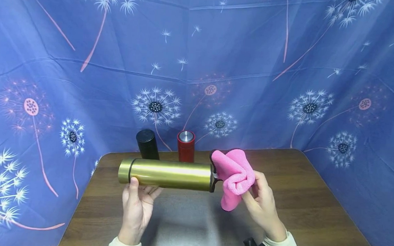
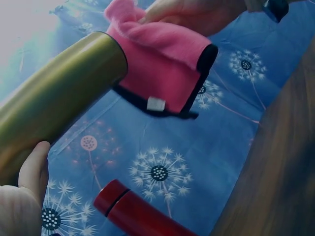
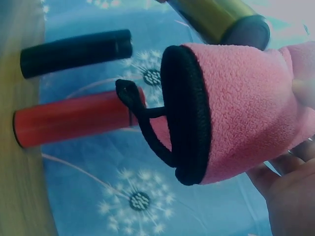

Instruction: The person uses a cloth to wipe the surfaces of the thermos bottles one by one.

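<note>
Held level above the table, a gold thermos flask lies across my left hand, the thumb over its near side and the fingers beneath. A pink fleece cloth with black edging hangs bunched in my right hand, which pinches it by fingers and thumb. The cloth's edge is at the flask's right end in the head view. A small white label shows on the cloth in the left wrist view. In the right wrist view, the cloth hides part of the fingers, and the flask is behind it.
Behind the gold flask, a black flask and a red flask with a silver-topped lid stand at the back of the brown wooden table. A blue dandelion-patterned curtain surrounds the table's back and sides.
</note>
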Available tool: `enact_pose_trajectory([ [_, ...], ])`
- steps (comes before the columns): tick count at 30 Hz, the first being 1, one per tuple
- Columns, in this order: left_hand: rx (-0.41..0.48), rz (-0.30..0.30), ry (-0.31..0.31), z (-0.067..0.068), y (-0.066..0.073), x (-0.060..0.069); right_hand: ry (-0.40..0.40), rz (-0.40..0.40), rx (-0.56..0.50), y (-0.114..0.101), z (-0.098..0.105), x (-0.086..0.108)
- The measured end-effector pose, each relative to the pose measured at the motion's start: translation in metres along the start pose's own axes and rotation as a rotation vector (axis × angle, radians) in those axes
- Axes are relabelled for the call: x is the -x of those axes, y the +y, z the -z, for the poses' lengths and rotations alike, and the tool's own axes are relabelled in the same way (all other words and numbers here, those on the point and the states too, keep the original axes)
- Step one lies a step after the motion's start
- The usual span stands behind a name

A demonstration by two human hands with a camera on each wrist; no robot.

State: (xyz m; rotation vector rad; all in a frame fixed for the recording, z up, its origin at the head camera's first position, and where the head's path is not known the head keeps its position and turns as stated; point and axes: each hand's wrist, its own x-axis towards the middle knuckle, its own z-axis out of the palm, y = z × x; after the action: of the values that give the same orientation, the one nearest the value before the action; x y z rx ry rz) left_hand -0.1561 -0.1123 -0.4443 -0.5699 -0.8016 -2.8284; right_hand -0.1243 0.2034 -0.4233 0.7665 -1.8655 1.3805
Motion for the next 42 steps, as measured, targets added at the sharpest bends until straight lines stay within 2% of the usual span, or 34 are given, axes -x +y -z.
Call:
enact_pose_trajectory([
  [4, -0.009, 0.02, 0.028, 0.002, -0.005, 0.001, -0.041, -0.081, -0.015, 0.005, -0.013, -0.005],
  [8, -0.003, 0.037, 0.035, 0.004, -0.009, 0.002, -0.068, -0.145, -0.088, 0.013, -0.026, -0.006],
  [14, 0.002, 0.016, 0.06, 0.005, -0.01, 0.0, -0.082, -0.218, -0.173, 0.018, -0.034, 0.0],
  [20, -0.001, -0.001, 0.05, 0.005, -0.011, -0.002, -0.082, -0.266, -0.181, 0.018, -0.036, 0.01],
  [26, 0.008, -0.022, 0.065, 0.005, -0.014, -0.001, -0.051, -0.247, -0.205, 0.015, -0.038, 0.021],
  [31, -0.02, -0.036, 0.087, 0.006, -0.016, 0.0, -0.031, -0.227, -0.199, 0.009, -0.04, 0.025],
  [38, -0.019, -0.022, 0.094, 0.009, -0.016, 0.001, -0.01, -0.236, -0.158, -0.007, -0.038, 0.018],
  [42, -0.014, -0.003, 0.104, 0.011, -0.017, 0.003, -0.008, -0.186, -0.153, -0.01, -0.036, 0.011],
])
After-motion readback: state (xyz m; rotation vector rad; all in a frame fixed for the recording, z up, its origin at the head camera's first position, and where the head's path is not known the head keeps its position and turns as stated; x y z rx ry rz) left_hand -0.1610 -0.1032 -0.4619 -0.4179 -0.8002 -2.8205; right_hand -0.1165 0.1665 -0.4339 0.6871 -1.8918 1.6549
